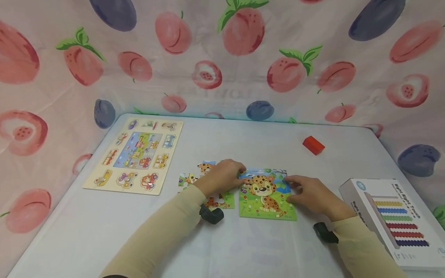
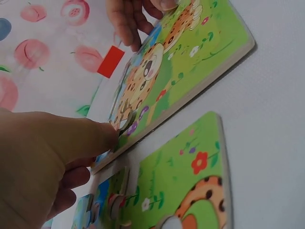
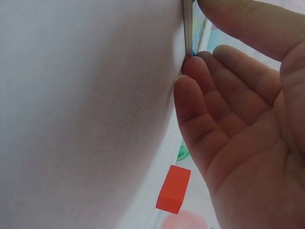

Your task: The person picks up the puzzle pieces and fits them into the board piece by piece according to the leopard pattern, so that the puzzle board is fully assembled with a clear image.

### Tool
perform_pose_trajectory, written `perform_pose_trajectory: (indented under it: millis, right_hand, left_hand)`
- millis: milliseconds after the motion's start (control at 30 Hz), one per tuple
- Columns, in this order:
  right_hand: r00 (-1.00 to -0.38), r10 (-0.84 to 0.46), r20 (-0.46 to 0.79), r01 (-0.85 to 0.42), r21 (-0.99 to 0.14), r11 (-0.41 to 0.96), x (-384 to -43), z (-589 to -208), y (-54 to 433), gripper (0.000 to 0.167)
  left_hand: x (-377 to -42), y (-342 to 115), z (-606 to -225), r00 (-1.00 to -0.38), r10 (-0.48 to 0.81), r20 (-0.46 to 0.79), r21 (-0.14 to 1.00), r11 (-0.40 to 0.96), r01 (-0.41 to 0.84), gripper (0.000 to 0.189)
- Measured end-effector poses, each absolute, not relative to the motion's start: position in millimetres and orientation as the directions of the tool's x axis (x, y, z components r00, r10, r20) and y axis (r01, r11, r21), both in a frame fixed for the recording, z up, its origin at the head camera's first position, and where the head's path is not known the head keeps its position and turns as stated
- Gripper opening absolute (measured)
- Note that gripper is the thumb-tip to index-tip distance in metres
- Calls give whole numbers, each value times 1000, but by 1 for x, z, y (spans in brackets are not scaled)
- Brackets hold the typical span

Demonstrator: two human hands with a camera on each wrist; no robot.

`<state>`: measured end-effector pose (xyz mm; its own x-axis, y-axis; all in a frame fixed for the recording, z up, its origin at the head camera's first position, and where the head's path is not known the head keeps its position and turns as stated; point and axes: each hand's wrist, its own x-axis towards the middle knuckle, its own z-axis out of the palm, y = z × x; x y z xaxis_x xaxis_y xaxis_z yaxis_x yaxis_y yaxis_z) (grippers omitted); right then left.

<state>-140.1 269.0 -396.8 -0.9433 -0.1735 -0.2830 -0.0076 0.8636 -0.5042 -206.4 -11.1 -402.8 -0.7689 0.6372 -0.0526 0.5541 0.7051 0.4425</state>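
Observation:
A square leopard jigsaw puzzle (image 1: 265,199) lies on the table in front of me, in green and blue with a spotted leopard. At its upper left corner is my left hand (image 1: 224,177); the thumb and a finger pinch a puzzle piece (image 2: 126,123), whose edge stands slightly raised in the left wrist view. My right hand (image 1: 311,195) rests at the right edge, thumb low and index finger higher, fingers extended. The palm and loosely bent fingers show in the right wrist view. Partly behind my left forearm lie several other leopard puzzle pieces (image 1: 227,201).
On the left lies a wooden vehicle puzzle board (image 1: 104,148). A red block (image 1: 313,145) sits at the back right. A white box (image 1: 372,193) printed with coloured strips stands on the right. Fruit-patterned cloth (image 1: 229,88) rises behind the table.

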Motion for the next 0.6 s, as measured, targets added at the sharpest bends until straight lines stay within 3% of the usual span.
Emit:
perform_pose_trajectory:
  millis: [600]
  right_hand:
    - [-942,-180,-283,-12,-509,861,-140,-398,269,65]
  left_hand:
    - [-206,-2,-411,-801,597,-40,482,714,508,41]
